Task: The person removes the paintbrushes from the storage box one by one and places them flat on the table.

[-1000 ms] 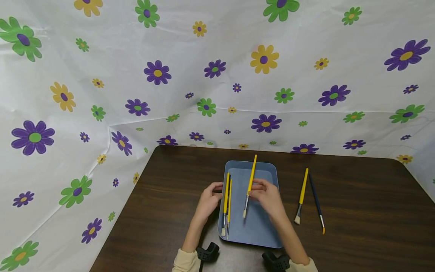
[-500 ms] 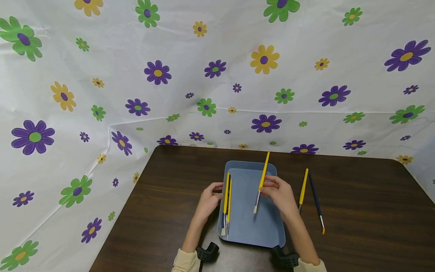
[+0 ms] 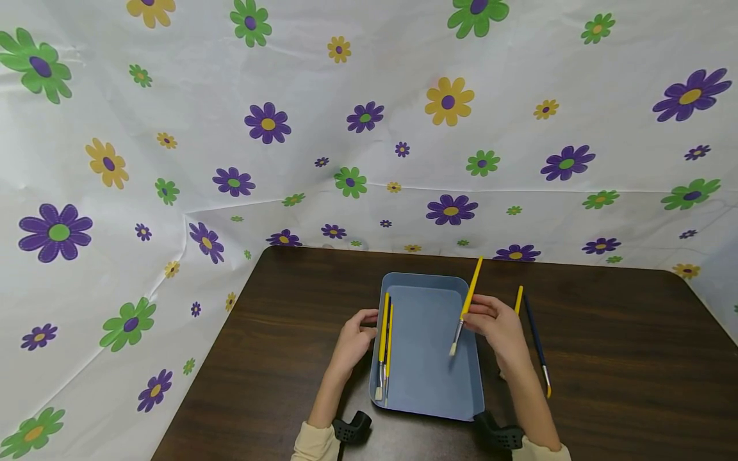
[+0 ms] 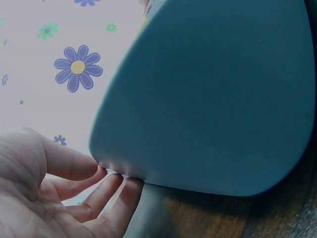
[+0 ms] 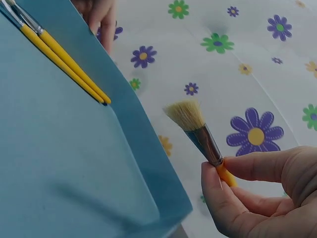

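My right hand (image 3: 498, 326) pinches a yellow-handled paintbrush (image 3: 472, 287) between thumb and fingers, low on the handle. The brush leans over the right rim of the blue-grey tray (image 3: 426, 378), its pale bristles downward in the head view. Close up in the right wrist view, the bristle tuft (image 5: 185, 115) is flat and broad above a metal ferrule. My left hand (image 3: 352, 342) holds the tray's left edge, with thumb and bent fingertips at the wall in the left wrist view. Inside the tray, slim brushes with yellow handles (image 3: 383, 326) lie along its left wall.
Right of the tray, a dark blue brush (image 3: 536, 336) lies on the brown wooden table (image 3: 623, 358). Beside it is another yellow brush (image 3: 519, 301), partly hidden behind my right hand. A white flower-printed sheet (image 3: 369, 83) hangs behind and to the left.
My right hand has carried the paintbrush rightward, from over the tray's middle to its right rim, partly covering the yellow brush on the table. The left hand has stayed in place.
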`<move>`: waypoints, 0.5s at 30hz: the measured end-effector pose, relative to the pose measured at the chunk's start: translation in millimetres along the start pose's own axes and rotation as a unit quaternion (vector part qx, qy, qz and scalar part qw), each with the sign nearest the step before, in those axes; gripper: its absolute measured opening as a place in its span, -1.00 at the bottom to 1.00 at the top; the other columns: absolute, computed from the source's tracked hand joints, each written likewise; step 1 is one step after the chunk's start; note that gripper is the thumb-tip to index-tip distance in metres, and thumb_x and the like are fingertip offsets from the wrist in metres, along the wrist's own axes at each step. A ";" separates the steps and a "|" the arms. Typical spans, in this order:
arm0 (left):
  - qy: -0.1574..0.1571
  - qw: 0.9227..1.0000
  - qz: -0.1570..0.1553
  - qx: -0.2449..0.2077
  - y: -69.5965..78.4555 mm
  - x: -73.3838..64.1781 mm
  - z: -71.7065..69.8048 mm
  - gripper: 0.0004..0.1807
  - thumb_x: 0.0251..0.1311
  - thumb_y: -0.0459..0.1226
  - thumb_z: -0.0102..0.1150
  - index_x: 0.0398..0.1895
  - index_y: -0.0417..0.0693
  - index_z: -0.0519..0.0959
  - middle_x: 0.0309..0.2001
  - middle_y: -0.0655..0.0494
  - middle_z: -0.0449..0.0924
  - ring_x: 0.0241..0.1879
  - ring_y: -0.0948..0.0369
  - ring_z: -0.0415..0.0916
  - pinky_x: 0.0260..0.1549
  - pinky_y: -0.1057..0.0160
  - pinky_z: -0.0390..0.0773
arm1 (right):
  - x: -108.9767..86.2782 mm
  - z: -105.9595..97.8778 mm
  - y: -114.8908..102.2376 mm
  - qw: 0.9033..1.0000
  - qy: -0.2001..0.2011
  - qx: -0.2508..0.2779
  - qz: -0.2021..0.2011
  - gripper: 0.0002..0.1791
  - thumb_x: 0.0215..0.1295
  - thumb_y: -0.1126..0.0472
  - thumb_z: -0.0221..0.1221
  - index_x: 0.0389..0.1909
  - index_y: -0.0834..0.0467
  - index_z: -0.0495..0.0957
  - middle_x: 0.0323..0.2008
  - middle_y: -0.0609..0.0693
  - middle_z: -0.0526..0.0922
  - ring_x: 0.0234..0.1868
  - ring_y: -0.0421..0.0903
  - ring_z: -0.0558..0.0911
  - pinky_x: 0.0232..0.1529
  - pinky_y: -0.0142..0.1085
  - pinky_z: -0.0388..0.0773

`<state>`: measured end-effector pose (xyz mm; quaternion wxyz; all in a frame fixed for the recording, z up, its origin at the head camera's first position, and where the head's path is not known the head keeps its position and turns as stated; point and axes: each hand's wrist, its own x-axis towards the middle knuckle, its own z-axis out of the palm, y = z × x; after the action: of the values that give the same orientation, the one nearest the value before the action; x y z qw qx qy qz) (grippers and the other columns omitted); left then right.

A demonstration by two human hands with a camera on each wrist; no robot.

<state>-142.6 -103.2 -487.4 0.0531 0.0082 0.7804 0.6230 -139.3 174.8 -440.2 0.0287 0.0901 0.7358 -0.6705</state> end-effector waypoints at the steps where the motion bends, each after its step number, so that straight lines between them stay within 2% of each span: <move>1: 0.000 1.000 0.000 0.003 -0.1 0.8 0.2 -0.53 0.30 -0.47 0.07 0.28 -0.38 0.51 0.16 -0.30 0.57 -0.09 -0.05 0.60 -0.26 0.06 0.64 | 0.3 -1.9 0.0 1.000 0.001 0.000 0.002 -0.41 0.41 0.45 0.20 0.40 0.50 0.29 -0.15 0.08 0.67 -0.30 -0.30 0.71 -0.13 -0.37 0.68; 6: -0.001 1.000 0.001 0.004 -1.2 1.5 0.2 -0.53 0.31 -0.47 0.05 0.29 -0.39 0.50 0.17 -0.32 0.55 -0.10 -0.07 0.60 -0.27 0.03 0.65 | 1.3 -8.9 -0.7 1.000 0.005 -0.001 0.008 -0.39 0.42 0.45 0.20 0.42 0.51 0.26 -0.13 0.08 0.66 -0.30 -0.32 0.70 -0.15 -0.41 0.67; 15: -0.002 1.000 -0.007 0.002 -2.2 2.0 -0.3 -0.53 0.29 -0.44 0.07 0.28 -0.31 0.54 0.15 -0.23 0.58 -0.15 0.08 0.60 -0.30 0.15 0.65 | -1.0 -20.7 -2.5 1.000 0.000 -0.020 0.011 -0.38 0.45 0.40 0.19 0.43 0.52 0.24 -0.12 0.07 0.68 -0.30 -0.33 0.71 -0.14 -0.43 0.66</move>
<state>-144.4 -103.9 -489.6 0.0590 0.0046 0.7817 0.6208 -137.1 195.0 -435.5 0.0381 0.0976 0.7482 -0.6551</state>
